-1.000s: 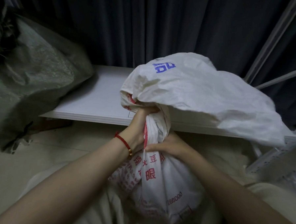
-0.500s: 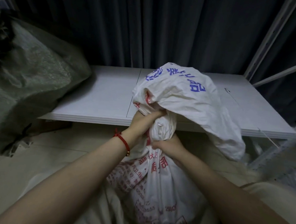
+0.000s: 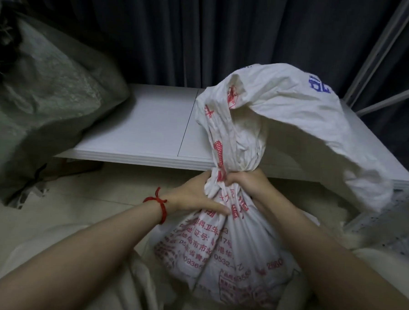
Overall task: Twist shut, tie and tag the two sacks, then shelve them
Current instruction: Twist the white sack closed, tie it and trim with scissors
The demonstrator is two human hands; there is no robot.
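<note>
A white woven sack (image 3: 226, 258) with red and blue printing stands between my knees on the floor. Its neck is twisted into a tight rope where both hands meet. My left hand (image 3: 196, 194), with a red string on the wrist, grips the neck from the left, thumb pressed on the sack's shoulder. My right hand (image 3: 247, 180) is clenched around the neck from the right. Above the hands the loose top of the sack (image 3: 295, 112) stands up and flops over to the right. A second, green woven sack (image 3: 43, 99) slumps at the left, its neck dark and bunched.
A low white shelf board (image 3: 157, 131) runs across behind the sack, with a dark curtain (image 3: 181, 35) behind it. White metal rack posts (image 3: 379, 50) rise at the right. The floor is pale tile (image 3: 83, 196).
My hands have slid lower on the neck and tightened it. The loose top has swung up and over to the right, turning with the twist.
</note>
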